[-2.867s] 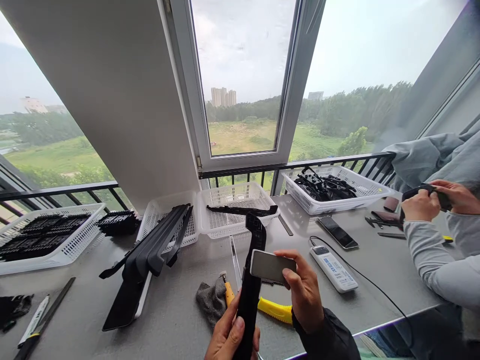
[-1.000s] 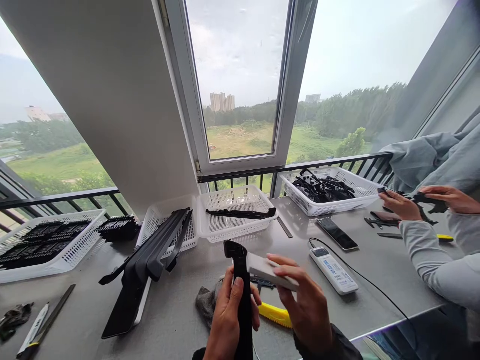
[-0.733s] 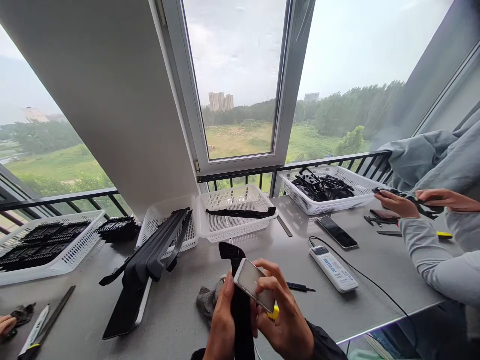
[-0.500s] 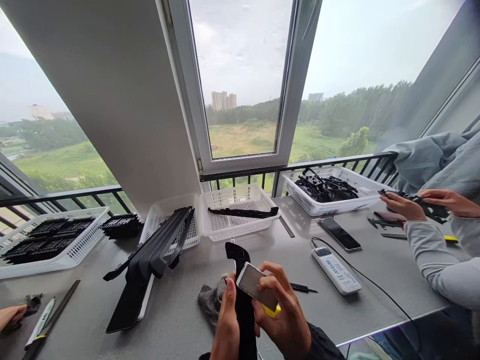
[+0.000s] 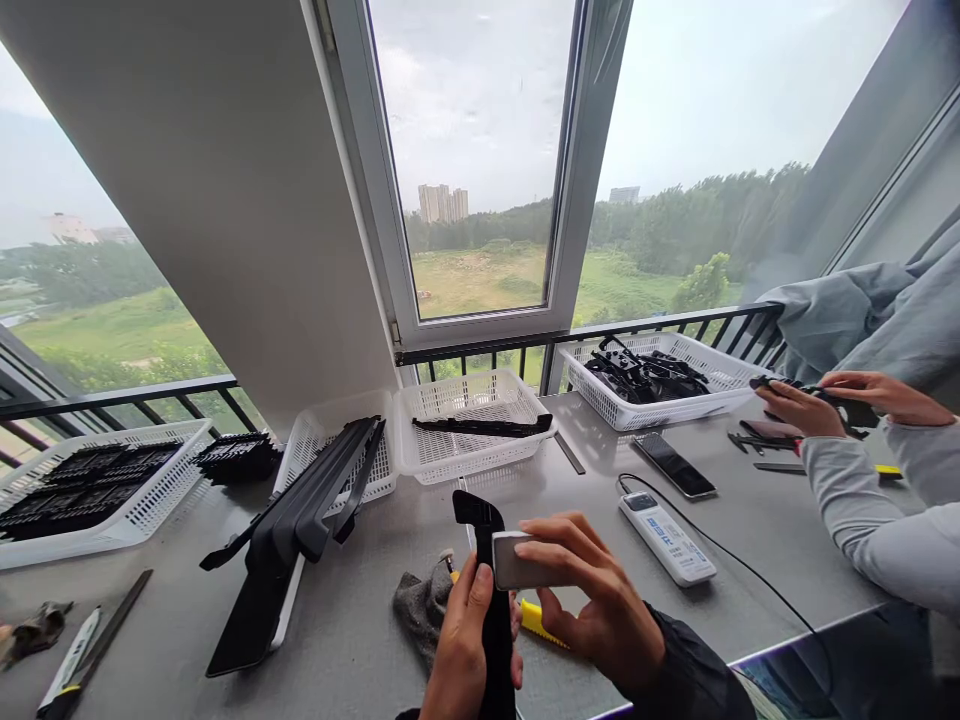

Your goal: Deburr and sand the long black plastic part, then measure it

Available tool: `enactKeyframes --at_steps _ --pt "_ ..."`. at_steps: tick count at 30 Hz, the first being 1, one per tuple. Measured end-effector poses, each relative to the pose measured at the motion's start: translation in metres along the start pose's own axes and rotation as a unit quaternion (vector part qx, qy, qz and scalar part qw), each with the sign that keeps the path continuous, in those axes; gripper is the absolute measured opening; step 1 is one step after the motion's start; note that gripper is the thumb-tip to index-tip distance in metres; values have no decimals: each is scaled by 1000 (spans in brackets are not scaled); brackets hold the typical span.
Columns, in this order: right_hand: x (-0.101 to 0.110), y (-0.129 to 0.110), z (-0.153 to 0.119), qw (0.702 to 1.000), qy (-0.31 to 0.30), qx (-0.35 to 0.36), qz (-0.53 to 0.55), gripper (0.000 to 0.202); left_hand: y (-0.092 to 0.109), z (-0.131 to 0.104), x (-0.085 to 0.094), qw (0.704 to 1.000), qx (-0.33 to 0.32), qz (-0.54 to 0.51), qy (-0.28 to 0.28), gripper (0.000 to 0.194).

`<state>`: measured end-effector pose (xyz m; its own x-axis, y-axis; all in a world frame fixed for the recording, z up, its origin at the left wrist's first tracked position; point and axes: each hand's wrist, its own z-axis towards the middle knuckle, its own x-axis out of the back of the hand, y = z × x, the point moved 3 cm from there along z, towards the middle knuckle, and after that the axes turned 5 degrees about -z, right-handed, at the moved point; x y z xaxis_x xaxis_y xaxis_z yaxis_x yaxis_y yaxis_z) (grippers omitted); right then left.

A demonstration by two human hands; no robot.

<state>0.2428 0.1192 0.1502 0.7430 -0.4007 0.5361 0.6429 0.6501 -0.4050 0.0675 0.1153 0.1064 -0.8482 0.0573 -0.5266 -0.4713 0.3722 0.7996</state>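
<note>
My left hand [image 5: 461, 635] is wrapped around a long black plastic trim strip [image 5: 495, 630], its curved, flared end pointing away from me. With the fingers and thumb of my right hand [image 5: 600, 595] I grip a pale grey rectangular block [image 5: 529, 560], its end against the strip's right edge just beyond my left thumb. What the block is made of, I cannot tell. A yellow-handled tool [image 5: 541, 625] lies on the table below my right hand, partly covered. Beside my left hand rests a crumpled dark grey cloth [image 5: 420, 605].
Similar black strips [image 5: 300, 520] lean on a white basket at left. More white baskets [image 5: 469, 465] with black parts line the back. A phone [image 5: 675, 465] and a white cabled power strip [image 5: 666, 538] lie right. Another person's hands [image 5: 810, 405] work at far right.
The block in my right hand has turned from slanted to nearly level, and its end has moved to the strip's right edge. The hand at the far left has mostly left view.
</note>
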Motion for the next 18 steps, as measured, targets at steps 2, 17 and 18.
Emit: enactKeyframes --at_steps 2,17,18 --pt "4 2 4 1000 1 13 -7 53 -1 0 -2 1000 4 -10 -7 61" --pt "-3 -5 -1 985 -52 -83 140 41 -12 0 10 998 38 -27 35 69" --pt "-5 -3 -3 969 -77 -133 191 31 -12 0 11 998 40 -26 34 68"
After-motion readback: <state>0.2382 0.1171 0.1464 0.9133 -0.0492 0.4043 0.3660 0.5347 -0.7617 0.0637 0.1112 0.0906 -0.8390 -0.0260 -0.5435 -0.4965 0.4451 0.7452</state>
